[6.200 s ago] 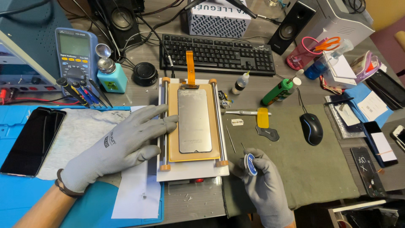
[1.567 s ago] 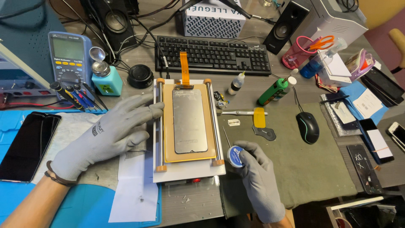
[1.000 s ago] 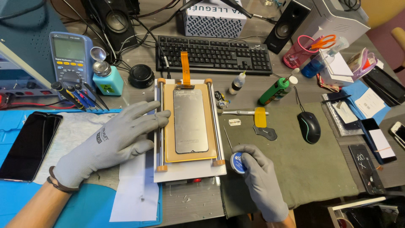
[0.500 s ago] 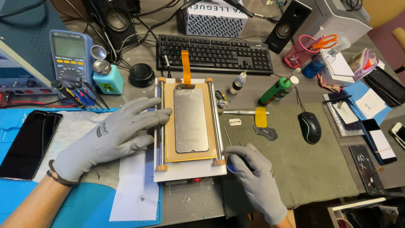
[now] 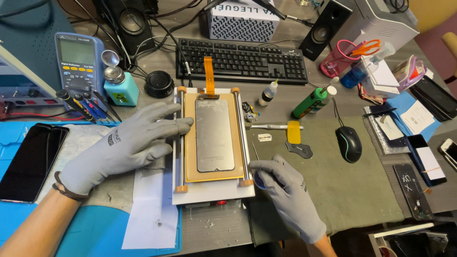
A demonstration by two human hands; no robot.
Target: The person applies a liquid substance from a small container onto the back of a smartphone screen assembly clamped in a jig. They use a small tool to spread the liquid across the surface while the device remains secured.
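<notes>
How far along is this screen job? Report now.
Done: phone screen lies flat on the tan pad of the white plate. In hand: left hand braces the left rail; right hand grips a blue spool at the lower right corner. Left: screen not yet lifted.

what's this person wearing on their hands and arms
Both the left hand and the right hand wear light grey knit work gloves, each with a small dark marking on the back. A dark band circles the left wrist. The forearms are sleeveless.

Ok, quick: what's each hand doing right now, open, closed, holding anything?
Left hand: open, flat, fingertips on the left rail of the white plate.
Right hand: closed on a small blue spool, mostly hidden.
</notes>
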